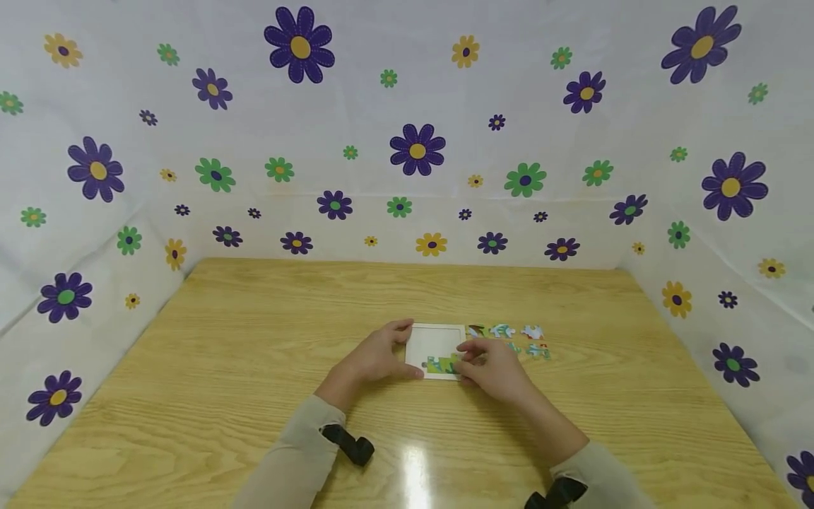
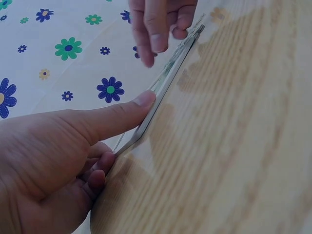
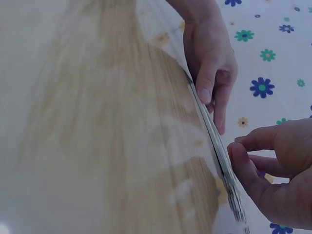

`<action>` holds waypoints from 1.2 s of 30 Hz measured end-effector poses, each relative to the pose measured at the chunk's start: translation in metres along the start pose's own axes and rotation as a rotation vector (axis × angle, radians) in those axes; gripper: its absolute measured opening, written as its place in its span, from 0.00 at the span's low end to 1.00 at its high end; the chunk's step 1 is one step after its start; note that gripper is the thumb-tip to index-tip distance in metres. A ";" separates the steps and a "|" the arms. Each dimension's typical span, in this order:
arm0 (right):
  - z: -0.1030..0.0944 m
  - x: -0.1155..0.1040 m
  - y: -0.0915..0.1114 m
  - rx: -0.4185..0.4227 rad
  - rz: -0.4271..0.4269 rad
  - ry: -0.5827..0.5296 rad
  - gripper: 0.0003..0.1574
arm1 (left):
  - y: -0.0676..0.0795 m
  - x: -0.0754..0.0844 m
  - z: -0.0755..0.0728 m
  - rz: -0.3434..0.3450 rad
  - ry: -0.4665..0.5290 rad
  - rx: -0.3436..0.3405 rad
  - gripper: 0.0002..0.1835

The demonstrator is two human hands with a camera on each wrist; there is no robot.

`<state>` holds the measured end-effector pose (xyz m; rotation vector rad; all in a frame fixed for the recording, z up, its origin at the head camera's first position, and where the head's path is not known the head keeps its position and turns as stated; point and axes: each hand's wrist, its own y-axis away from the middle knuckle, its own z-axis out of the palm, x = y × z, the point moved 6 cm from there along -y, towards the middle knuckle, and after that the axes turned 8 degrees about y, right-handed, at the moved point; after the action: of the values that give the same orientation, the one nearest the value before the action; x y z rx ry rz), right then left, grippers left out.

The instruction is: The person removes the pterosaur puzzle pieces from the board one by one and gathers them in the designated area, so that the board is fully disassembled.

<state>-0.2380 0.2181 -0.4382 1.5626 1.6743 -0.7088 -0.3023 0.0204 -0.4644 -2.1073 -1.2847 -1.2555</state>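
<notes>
A white square puzzle tray (image 1: 427, 341) lies flat on the table. My left hand (image 1: 379, 351) grips its left side, the thumb at the near left corner and the fingers at the far left corner. Green jigsaw pieces (image 1: 439, 365) sit along the tray's near edge. At the tray's right side is my right hand (image 1: 496, 369), thumb and index finger bent, with a gap between their tips beside the green pieces. No piece shows between those fingers in the right wrist view, where the right hand (image 3: 278, 168) appears just above the tray's edge.
Several loose jigsaw pieces (image 1: 502, 331) lie right of the tray, partly behind the right hand. The wooden table (image 1: 286, 304) meets a flower-printed cloth (image 1: 356, 127) at the back and sides. Black straps (image 1: 348, 444) sit on both sleeves.
</notes>
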 end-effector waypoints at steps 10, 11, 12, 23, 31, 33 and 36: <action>0.025 -0.010 -0.012 -0.125 -0.087 0.180 0.20 | -0.001 0.002 0.001 0.029 0.021 -0.010 0.52; 0.025 -0.012 -0.012 -0.123 -0.092 0.197 0.19 | -0.001 0.002 0.001 0.025 0.022 -0.009 0.52; 0.026 -0.014 -0.012 -0.119 -0.095 0.212 0.18 | -0.001 0.001 0.000 0.023 0.021 -0.008 0.52; 0.025 -0.010 -0.018 -0.141 -0.038 0.033 0.09 | 0.000 0.002 -0.002 0.025 0.009 -0.004 0.52; 0.019 -0.005 -0.017 -0.209 0.014 -0.137 0.10 | -0.001 0.006 -0.003 0.027 0.001 -0.005 0.52; 0.017 -0.002 -0.016 -0.216 0.035 -0.177 0.12 | 0.000 0.005 -0.003 0.018 0.000 -0.007 0.51; 0.013 0.003 -0.013 -0.226 0.056 -0.213 0.16 | 0.000 0.003 -0.002 0.009 0.006 -0.008 0.51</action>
<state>-0.2488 0.2078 -0.4490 1.3222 1.4918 -0.6104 -0.3029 0.0209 -0.4610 -2.1117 -1.2679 -1.2642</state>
